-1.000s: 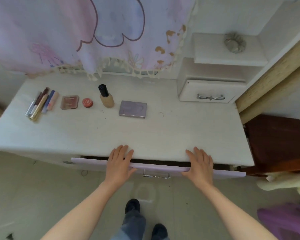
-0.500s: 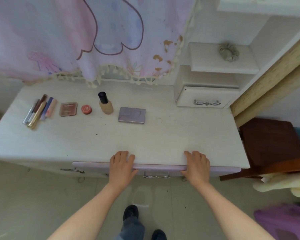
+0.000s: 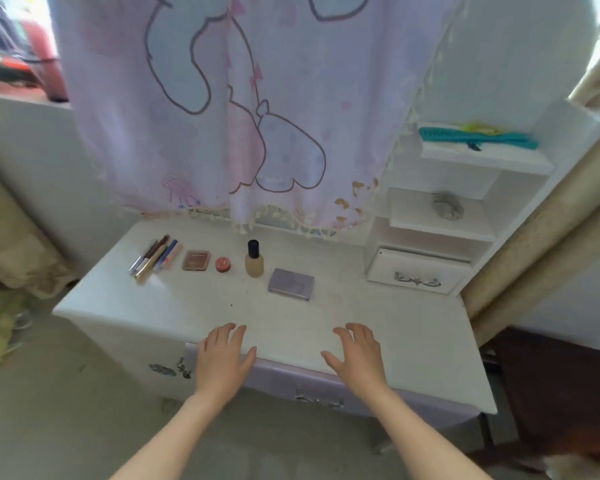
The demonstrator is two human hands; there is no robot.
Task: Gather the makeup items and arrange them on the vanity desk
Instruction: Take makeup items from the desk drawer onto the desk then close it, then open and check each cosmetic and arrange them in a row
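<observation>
The makeup items are lying in a row along the back left of the bench (image 3: 378, 317), left of centre in the frame: a bunch of pencils (image 3: 154, 258), a brown compact (image 3: 196, 260), a small red pot (image 3: 223, 264), a foundation bottle (image 3: 254, 259) standing upright, and a lilac palette (image 3: 291, 284) lying flat nearest the middle. The bottle is looking like the weak point. Tall, narrow and standing alone, it is likely to topple if the bench is jolted, say by a hard shove on the lilac drawer front (image 3: 291, 375) under the near edge. The pencils, probably round, are liable to roll toward the left edge on the same jolt. Lower in the frame, the left hand (image 3: 222, 358) and the right hand (image 3: 357, 355) are both lying palm down, fingers spread and nearly straight, holding nothing, over the bench's front edge above that drawer. Whether they are pressing on it or only hovering is not showing clearly.
</observation>
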